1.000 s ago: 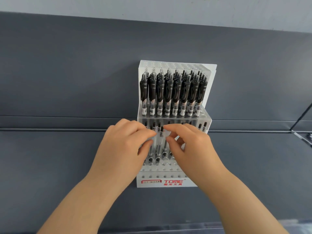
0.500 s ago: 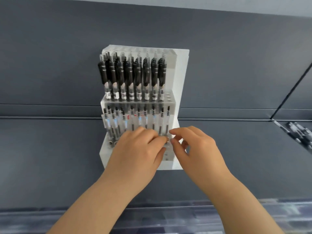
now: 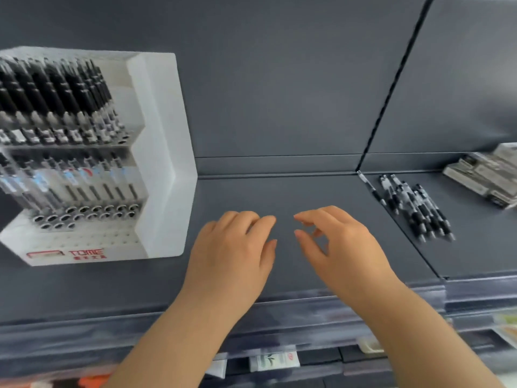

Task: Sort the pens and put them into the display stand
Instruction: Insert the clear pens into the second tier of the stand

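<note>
Currently: one white display stand (image 3: 159,152) at the far left of a dark grey shelf (image 3: 251,191), partly cut off by the frame edge. It has three stepped tiers.

- Top tier: black-grip pens (image 3: 53,93) upright, several rows deep. About eight in the front row; blur prevents an exact count.
- Middle tier: clear-barrelled pens (image 3: 70,180), one visible row of roughly nine or ten, standing tilted.
- Bottom tier: empty sockets (image 3: 84,214) with bright rims, two or three rows; the front holes are also unfilled.

Two hands in view, both over bare shelf to the right of the stand and touching neither stand nor pens.

- Left hand (image 3: 235,253): palm down, fingers loosely curled, holding nothing.
- Right hand (image 3: 344,247): thumb and forefinger slightly apart, other fingers loosely bent, also holding nothing.

The fingertips of the two hands are near each other but apart.

Unsorted stock: one bundle of loose pens (image 3: 416,208) lying flat on the next shelf panel to the right, well apart from the stand. I count six or seven; overlap makes this uncertain. One single pen (image 3: 370,189) lies separately along the seam between the two panels, just beside the bundle.

One stack of flat boxes (image 3: 484,175) at the right edge, number not readable.
</note>
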Available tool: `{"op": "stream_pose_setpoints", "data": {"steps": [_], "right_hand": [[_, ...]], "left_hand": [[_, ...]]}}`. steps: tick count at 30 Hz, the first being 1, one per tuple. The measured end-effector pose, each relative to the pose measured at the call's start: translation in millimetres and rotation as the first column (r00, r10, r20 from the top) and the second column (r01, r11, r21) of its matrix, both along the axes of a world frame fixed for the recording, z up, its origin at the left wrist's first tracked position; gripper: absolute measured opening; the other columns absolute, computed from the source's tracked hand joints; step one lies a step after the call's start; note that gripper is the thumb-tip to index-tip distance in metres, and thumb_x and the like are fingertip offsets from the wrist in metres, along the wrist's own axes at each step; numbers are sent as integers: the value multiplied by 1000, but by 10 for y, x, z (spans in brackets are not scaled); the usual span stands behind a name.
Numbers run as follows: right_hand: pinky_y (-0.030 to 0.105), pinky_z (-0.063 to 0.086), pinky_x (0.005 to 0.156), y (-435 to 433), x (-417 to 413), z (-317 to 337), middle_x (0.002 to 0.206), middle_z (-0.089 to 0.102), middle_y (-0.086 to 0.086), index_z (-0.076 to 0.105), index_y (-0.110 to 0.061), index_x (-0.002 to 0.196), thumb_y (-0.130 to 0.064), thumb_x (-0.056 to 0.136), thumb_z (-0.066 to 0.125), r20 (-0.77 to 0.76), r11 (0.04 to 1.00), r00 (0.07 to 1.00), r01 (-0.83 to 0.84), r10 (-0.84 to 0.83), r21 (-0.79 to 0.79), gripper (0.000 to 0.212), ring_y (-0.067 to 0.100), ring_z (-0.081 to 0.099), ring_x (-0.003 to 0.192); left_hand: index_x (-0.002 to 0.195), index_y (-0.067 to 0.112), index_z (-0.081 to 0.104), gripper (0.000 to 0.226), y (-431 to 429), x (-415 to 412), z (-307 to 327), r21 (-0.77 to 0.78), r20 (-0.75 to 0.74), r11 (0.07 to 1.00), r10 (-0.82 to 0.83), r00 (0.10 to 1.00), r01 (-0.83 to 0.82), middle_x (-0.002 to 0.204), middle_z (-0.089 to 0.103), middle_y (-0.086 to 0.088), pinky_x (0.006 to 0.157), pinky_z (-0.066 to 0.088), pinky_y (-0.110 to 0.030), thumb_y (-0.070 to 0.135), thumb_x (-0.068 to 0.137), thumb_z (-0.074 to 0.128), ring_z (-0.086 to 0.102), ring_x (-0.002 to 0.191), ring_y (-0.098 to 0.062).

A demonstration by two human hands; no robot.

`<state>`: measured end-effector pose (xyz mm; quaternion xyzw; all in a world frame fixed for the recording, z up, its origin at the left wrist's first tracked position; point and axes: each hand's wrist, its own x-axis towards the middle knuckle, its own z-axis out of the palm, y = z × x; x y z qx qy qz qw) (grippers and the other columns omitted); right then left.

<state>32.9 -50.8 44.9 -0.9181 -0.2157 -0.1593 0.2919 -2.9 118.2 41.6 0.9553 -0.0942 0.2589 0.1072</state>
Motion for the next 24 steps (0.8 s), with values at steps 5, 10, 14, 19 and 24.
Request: {"op": "stream_pose_setpoints", "data": {"steps": [5, 10, 14, 19, 24], "right_hand": [[24, 49, 72, -498, 5, -48, 104, 56, -17, 63, -24, 116, -31, 90, 57, -76, 1000, 997, 13, -14, -12, 27, 3, 57, 84], [26, 51, 70, -812, 47, -95, 96, 51, -22, 64, -23, 114, -29, 89, 59, -110, 996, 991, 80, -76, 28, 26, 1, 55, 74], [23, 49, 69, -887, 104, -140, 98, 54, -19, 64, -25, 113, -28, 89, 58, -145, 986, 979, 155, -144, 65, 24, -1, 54, 74], [24, 49, 68, -857, 171, -137, 94, 54, -18, 64, -25, 112, -28, 89, 59, -190, 977, 963, 206, -193, 50, 24, 2, 55, 68], [25, 49, 70, -931, 303, -190, 96, 56, -17, 65, -24, 111, -25, 88, 60, -212, 957, 942, 280, -259, 75, 23, 1, 57, 81]], "left_hand": [[106, 15, 69, 33, -418, 2, -69, -7, -36, 1000, 19, 999, -19, 92, 68, 2, 64, 51, -36, 31, 81, 54, 64, 83, -23], [106, 16, 69, 32, -628, 111, -65, 3, -45, 1000, 10, 999, -9, 92, 68, 2, 64, 51, -36, 30, 80, 56, 65, 84, -23], [106, 17, 69, 31, -617, 177, -80, 11, -76, 1000, -13, 997, 14, 93, 68, 3, 66, 52, -35, 29, 79, 58, 65, 85, -21], [107, 15, 69, 31, -530, 335, -113, 2, -123, 1000, -11, 992, 11, 93, 69, 1, 66, 52, -37, 22, 77, 73, 66, 85, -24], [108, 14, 69, 31, -552, 541, -169, -7, -162, 997, -72, 984, 72, 94, 69, 1, 67, 53, -36, 22, 79, 72, 66, 84, -24]]}}
